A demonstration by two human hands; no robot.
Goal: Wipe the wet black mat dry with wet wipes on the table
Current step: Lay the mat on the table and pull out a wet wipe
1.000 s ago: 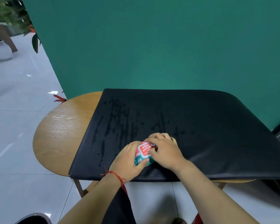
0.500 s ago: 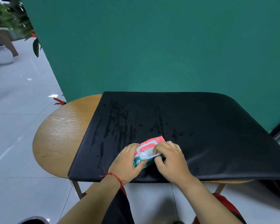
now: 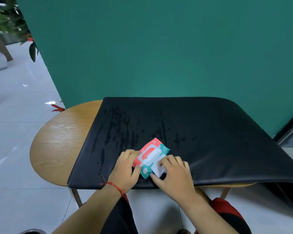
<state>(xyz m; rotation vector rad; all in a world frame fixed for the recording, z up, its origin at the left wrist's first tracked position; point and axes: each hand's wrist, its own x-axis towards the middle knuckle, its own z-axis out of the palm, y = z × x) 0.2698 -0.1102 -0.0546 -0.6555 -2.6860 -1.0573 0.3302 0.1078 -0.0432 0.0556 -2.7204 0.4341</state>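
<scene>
The wooden tabletop (image 3: 57,141) occupies the lower left of the frame. The black mat (image 3: 218,141) covers its centre and right portion and overhangs at the right edge. Wet streaks (image 3: 118,130) lie on the left-centre area of the mat, above the hands in the frame. They show no sign of wiping.

The left hand (image 3: 125,169), with a red string bracelet (image 3: 115,186) at the wrist, grips the left end of the wipes pack (image 3: 152,149). Its fingers (image 3: 128,153) curl over the top of the pack and the thumb presses the near side. The pack rests on the mat near the front edge, at lower centre of the frame.

Change: one second ago both hands covered the pack and only part of its label showed. The pack is now turned and exposed along most of its length, with the red and white lid face visible. A white wipe (image 3: 157,170) now protrudes from the lower right side of the pack. The right hand (image 3: 176,178) pinches this wipe, with its fingers (image 3: 167,160) curled over the top of the sheet.

Meaning: a wipe is being extracted and wiping has not begun. The sheet appears still partly inside the pack. The left hand probably anchors the pack against the pull. Once free, the sheet must travel up and left to the streaks.
</scene>
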